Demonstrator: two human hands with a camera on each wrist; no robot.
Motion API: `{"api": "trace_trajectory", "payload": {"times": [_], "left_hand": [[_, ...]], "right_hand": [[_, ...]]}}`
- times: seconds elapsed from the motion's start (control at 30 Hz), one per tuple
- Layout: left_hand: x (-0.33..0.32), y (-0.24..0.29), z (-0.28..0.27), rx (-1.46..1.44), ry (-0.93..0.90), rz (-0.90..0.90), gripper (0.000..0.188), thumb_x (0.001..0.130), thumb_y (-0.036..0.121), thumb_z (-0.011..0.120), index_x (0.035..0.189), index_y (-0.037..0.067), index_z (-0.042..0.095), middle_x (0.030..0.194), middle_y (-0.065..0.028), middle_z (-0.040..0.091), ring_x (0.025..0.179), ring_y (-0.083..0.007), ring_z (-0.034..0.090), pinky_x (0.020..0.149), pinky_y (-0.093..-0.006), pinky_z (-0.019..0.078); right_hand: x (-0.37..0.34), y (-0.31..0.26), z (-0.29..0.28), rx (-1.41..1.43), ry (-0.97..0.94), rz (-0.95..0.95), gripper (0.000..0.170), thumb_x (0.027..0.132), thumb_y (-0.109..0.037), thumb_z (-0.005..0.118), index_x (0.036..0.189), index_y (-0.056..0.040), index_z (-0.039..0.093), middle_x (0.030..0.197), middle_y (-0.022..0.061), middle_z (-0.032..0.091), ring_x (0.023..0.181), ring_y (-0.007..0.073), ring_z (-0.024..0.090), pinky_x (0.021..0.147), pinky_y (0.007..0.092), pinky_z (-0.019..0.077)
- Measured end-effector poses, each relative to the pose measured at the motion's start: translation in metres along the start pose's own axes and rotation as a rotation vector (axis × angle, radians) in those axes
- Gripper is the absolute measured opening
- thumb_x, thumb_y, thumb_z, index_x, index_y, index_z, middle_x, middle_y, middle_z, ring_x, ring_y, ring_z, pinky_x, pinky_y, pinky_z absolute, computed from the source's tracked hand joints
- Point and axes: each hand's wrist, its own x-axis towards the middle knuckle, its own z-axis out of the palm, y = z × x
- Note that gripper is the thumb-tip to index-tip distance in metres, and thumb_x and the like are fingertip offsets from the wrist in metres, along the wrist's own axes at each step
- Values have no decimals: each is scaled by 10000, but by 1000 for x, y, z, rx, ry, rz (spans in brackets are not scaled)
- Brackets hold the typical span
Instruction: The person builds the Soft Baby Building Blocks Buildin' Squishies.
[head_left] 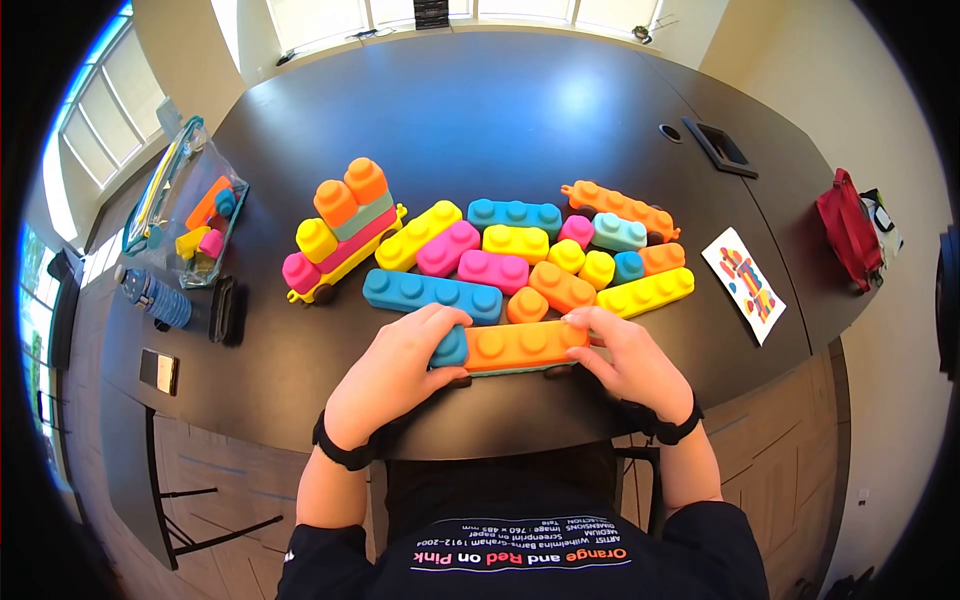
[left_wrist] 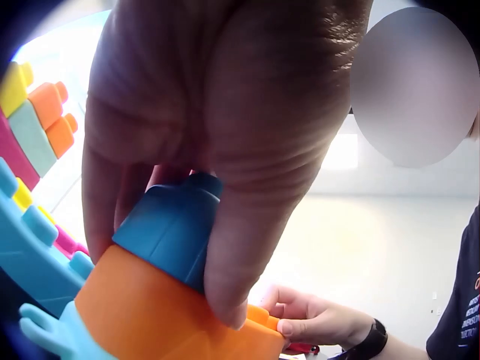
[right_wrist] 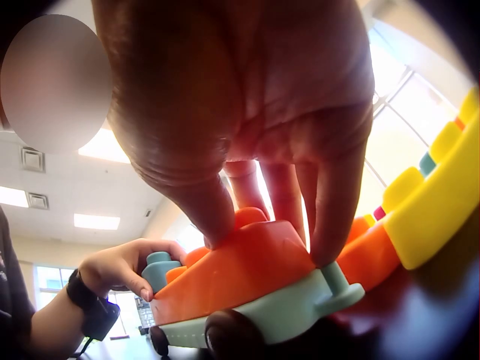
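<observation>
Fingers and thumb of the left hand point(head_left: 400, 350) pinch a small, rounded blue one-stud block point(head_left: 449, 347) from both sides, while those of the right hand point(head_left: 635, 365) grip the far end of a long, smooth orange block point(head_left: 515, 359). The blue block sits on the orange one's left end, and both ride on a pale green wheeled base point(right_wrist: 289, 315) at the table's near side, between the hands and in front of the person. Holding both ends probably stops the dark wheels point(right_wrist: 225, 334) rolling while the blue block is pressed down; whether it is fully seated I cannot tell. The loose coloured blocks lie just beyond, presumably for easy reach. The stack looks level, matte and soft-edged, with round orange studs bare beside the blue block.
</observation>
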Motion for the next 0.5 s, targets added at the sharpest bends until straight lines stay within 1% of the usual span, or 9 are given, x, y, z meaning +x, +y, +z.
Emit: {"api": "trace_trajectory", "payload": {"times": [0.07, 0.3, 0.4, 0.47, 0.5], "left_hand": [[1, 2, -1, 16, -10, -20, 536, 740, 88, 906, 1194, 59, 623, 1120, -136, 688, 1058, -418, 654, 903, -438, 540], [3, -1, -3, -16, -51, -14, 525, 749, 60, 889, 1200, 65, 622, 1136, -134, 682, 1063, -416, 652, 905, -434, 541], [2, -1, -2, -23, -31, 3, 550, 754, 51, 884, 1235, 65, 616, 1146, -137, 678, 1065, -417, 651, 914, -437, 540], [1, -1, 0, -23, -19, 11, 615, 760, 51, 881, 1307, 65, 602, 1180, -151, 666, 1095, -419, 641, 937, -437, 533], [0, 0, 0, -23, -17, 11, 615, 760, 51, 881, 1307, 65, 602, 1180, -151, 666, 1095, -419, 641, 937, -437, 533]], "right_hand": [[0, 0, 0, -1, -1, -4, 341, 976, -67, 740, 1276, 11, 599, 1270, 176, 716, 1192, 347, 713, 984, 401, 616], [0, -1, 1, -7, -8, 4, 346, 972, -81, 751, 1268, 10, 595, 1269, 173, 716, 1182, 354, 715, 979, 400, 618], [1, -2, 0, -7, -8, 7, 342, 971, -81, 752, 1263, 9, 599, 1260, 173, 718, 1181, 354, 715, 978, 400, 619], [1, -2, 0, -6, -12, 10, 337, 971, -79, 752, 1259, 9, 602, 1251, 172, 719, 1182, 354, 715, 977, 399, 620], [1, -1, 0, -6, -11, 7, 332, 975, -96, 752, 1256, 4, 607, 1239, 165, 721, 1168, 349, 719, 975, 398, 617]]}}
